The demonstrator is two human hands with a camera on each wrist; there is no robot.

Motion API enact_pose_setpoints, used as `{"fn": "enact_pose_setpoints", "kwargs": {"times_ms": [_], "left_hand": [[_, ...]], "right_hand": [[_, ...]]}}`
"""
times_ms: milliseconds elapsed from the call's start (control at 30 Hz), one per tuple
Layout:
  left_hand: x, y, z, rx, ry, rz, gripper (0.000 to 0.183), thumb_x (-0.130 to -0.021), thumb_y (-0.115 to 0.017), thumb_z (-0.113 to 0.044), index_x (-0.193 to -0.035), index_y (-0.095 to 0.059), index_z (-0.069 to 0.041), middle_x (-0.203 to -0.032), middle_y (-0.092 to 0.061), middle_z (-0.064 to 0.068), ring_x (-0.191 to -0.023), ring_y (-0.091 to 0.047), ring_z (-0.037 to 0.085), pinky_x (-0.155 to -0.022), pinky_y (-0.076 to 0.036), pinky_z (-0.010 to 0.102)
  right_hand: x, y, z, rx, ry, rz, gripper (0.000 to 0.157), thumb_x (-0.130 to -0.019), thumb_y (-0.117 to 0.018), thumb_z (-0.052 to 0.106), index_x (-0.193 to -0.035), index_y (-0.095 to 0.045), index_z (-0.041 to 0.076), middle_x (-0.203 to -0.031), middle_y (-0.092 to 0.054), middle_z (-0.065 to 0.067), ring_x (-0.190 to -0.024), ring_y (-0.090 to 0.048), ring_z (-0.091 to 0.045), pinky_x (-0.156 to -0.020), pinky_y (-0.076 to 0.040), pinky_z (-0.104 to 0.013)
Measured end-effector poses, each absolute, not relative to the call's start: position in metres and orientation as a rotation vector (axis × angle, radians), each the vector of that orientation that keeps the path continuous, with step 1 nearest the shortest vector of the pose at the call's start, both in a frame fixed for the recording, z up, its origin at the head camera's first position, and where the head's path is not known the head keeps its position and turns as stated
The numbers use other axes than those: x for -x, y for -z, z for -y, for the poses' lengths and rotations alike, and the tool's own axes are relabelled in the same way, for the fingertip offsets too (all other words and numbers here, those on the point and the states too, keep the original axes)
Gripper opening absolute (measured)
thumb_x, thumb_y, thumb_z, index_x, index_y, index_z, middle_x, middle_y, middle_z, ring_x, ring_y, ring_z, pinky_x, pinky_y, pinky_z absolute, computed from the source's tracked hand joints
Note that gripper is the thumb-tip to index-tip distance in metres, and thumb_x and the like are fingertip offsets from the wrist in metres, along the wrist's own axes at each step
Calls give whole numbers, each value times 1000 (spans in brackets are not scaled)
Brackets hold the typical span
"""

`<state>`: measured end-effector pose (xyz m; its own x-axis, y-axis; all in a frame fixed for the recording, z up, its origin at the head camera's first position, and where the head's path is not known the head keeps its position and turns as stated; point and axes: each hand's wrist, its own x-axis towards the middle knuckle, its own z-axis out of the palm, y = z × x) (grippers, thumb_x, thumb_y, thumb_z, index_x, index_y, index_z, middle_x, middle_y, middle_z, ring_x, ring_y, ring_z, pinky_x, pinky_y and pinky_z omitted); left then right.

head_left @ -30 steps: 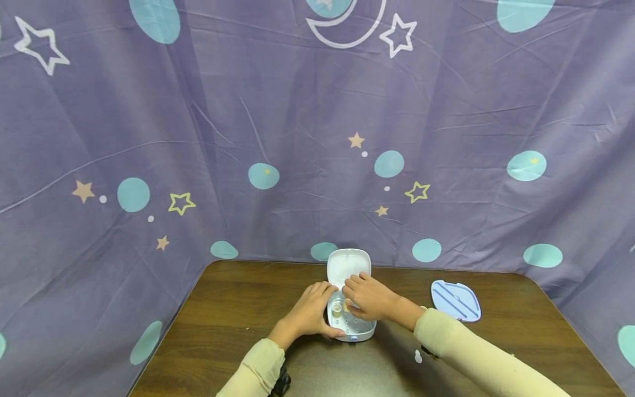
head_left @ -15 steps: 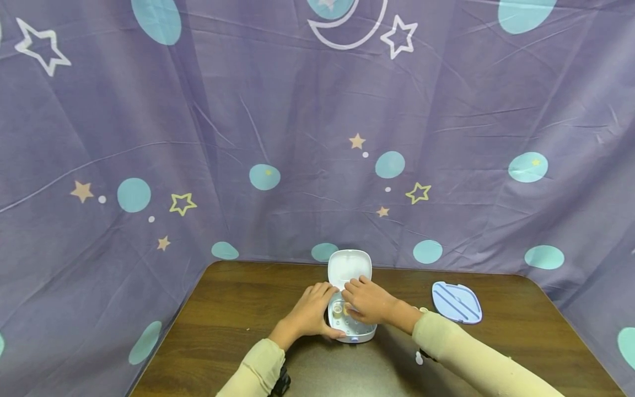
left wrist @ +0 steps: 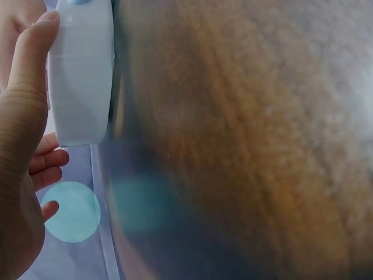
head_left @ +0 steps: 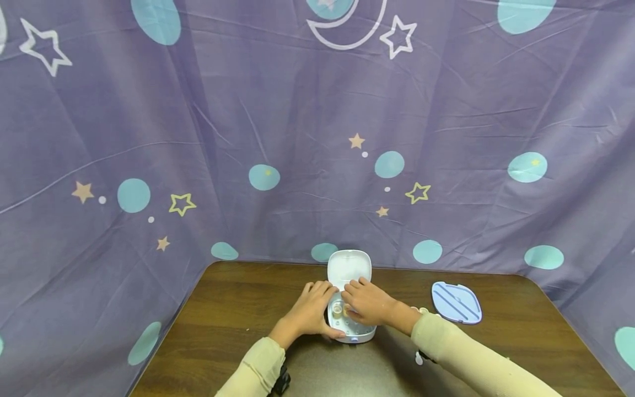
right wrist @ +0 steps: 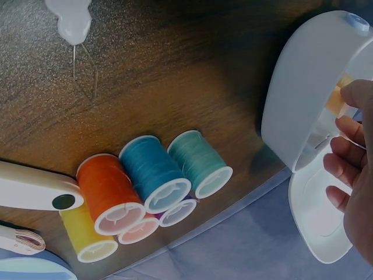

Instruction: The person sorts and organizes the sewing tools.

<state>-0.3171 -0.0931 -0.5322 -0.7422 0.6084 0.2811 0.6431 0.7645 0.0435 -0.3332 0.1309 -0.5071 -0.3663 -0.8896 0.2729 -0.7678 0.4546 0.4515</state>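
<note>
Pale-orange spool (right wrist: pixel 335 102): inside white box (right wrist: pixel 306 81); likely light, stiff, best held round its middle.
Right hand (head_left: pixel 369 302): curled fingers seemingly pinch it.
Left hand (head_left: pixel 308 310): fingers grip box's left side.

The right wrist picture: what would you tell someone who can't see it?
A right hand holds a yellowish thing inside an open white case. Nearby, six thread spools in different colors lie clustered on a brown wooden table.
</note>
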Motion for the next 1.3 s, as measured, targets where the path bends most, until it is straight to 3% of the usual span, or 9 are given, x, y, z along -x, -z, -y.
{"fn": "enact_pose_setpoints", "kwargs": {"times_ms": [600,1300], "left_hand": [[316,524,93,1054,237,2672,104,-62,-78,-80,-139,-58,-11,-128,-54,0,-122,-48,18,-105,-38,40],[318,525,93,1048,233,2736,104,-66,-77,-78,-144,-55,-14,-139,-53,1,-132,-46,19,-109,-38,45]], "right_hand": [[335,510,-133,-1397,311,2245,27,-95,-66,39,-103,-60,14,-88,-55,4,-87,-55,-16,-76,-41,-31],[333,511,-131,-1386,333,2230,28,-92,-69,40,-100,-61,15,-88,-57,6,-86,-55,-15,-75,-39,-29]]}}
